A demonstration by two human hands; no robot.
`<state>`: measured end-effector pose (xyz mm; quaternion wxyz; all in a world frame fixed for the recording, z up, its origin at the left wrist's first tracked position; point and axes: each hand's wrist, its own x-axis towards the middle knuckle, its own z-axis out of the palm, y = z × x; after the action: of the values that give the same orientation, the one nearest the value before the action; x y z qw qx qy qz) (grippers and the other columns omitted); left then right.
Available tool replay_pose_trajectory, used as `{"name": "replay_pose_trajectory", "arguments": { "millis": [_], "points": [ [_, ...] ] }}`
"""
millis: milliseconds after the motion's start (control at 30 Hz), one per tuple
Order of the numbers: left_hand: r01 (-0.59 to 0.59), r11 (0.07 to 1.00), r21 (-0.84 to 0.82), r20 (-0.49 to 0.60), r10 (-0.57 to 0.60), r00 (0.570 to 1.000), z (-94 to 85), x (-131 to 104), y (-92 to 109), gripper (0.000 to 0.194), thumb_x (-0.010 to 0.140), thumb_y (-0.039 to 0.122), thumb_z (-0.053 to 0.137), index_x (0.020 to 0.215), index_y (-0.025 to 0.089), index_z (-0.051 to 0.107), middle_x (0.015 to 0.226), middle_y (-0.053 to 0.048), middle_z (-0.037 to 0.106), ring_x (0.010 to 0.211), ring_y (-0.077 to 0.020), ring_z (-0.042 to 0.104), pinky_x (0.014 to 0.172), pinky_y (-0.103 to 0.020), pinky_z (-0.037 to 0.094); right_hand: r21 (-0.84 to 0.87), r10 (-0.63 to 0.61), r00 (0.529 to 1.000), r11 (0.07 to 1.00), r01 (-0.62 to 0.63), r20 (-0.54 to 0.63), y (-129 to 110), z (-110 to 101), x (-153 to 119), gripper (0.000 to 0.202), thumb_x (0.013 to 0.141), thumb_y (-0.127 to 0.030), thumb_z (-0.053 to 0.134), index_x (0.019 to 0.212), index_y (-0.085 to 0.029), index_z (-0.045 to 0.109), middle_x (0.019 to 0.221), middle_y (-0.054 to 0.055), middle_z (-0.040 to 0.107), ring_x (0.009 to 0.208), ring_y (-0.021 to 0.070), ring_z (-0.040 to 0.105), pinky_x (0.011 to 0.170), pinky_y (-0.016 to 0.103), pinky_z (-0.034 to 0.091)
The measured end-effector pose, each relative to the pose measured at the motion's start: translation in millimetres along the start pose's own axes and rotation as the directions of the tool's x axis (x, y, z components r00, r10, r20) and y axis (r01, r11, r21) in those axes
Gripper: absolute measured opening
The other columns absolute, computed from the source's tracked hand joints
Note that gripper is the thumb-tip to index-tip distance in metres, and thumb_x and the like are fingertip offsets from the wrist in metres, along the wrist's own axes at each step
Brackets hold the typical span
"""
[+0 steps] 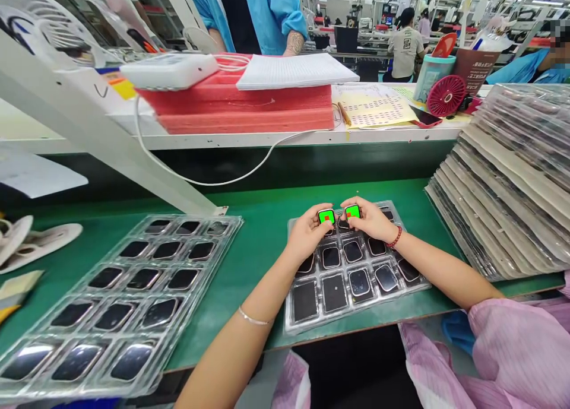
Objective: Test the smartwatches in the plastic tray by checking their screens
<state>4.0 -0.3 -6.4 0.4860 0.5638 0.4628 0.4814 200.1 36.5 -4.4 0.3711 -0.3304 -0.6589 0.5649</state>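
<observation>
Two small square watch-like devices with lit green screens and red marks are held side by side over the far part of a clear plastic tray (329, 324). My left hand (309, 231) grips the left device (326, 217) between thumb and fingers. The right device (352, 212) is pinched in my right hand (373, 220). Beneath my hands, the tray's compartments hold several dark-screened devices (353, 251); two near-left compartments show flat dark bottoms. Both lit screens face up toward me.
Another tray of dark devices (116, 317) lies left on the green table (249, 249). Stacked trays (503, 201) rise at the right. A shelf ahead bears red foam (249, 109), papers and a pink fan (446, 95). A person in blue (278, 11) stands behind it.
</observation>
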Motion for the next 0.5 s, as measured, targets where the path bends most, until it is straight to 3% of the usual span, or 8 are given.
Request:
{"name": "replay_pose_trajectory", "arguments": {
  "millis": [133, 233, 500],
  "points": [
    [-0.015, 1.000, 0.008, -0.003, 0.015, 1.000, -0.1, 0.2, 1.4, 0.032, 0.076, 0.035, 0.065, 0.103, 0.018, 0.063, 0.085, -0.004, 0.070, 0.068, -0.0163, 0.065, 0.057, -0.026, 0.048, -0.028, 0.003, 1.000, 1.000, -0.003, -0.001, -4.3, 0.5, -1.8, 0.026, 0.078, -0.018, 0.060, 0.103, -0.017, 0.056, 0.086, 0.001, 0.066, 0.059, 0.0084, 0.056, 0.053, 0.021, 0.047],
    [-0.008, 1.000, 0.003, 0.003, 0.008, 1.000, 1.0, -0.9, 4.3, 0.030, 0.074, 0.033, 0.065, 0.101, 0.018, 0.063, 0.087, -0.004, 0.071, 0.075, -0.0186, 0.067, 0.065, -0.029, 0.053, -0.037, 0.013, 1.000, 0.999, -0.014, -0.021, -4.1, 0.3, -1.7, 0.020, 0.080, -0.021, 0.059, 0.100, -0.016, 0.057, 0.081, 0.001, 0.066, 0.057, 0.0085, 0.056, 0.054, 0.021, 0.048],
    [-0.001, 1.000, -0.006, 0.005, 0.001, 1.000, 2.6, -2.0, 3.7, 0.041, 0.068, 0.019, 0.062, 0.108, 0.017, 0.058, 0.097, -0.006, 0.072, 0.098, -0.0227, 0.068, 0.086, -0.036, 0.053, 0.042, 0.028, 1.000, 0.999, -0.028, -0.002, 1.5, 1.2, 0.4, 0.038, 0.076, -0.009, 0.053, 0.112, -0.018, 0.052, 0.095, 0.002, 0.064, 0.069, 0.0096, 0.063, 0.057, 0.020, 0.052]
  ]
}}
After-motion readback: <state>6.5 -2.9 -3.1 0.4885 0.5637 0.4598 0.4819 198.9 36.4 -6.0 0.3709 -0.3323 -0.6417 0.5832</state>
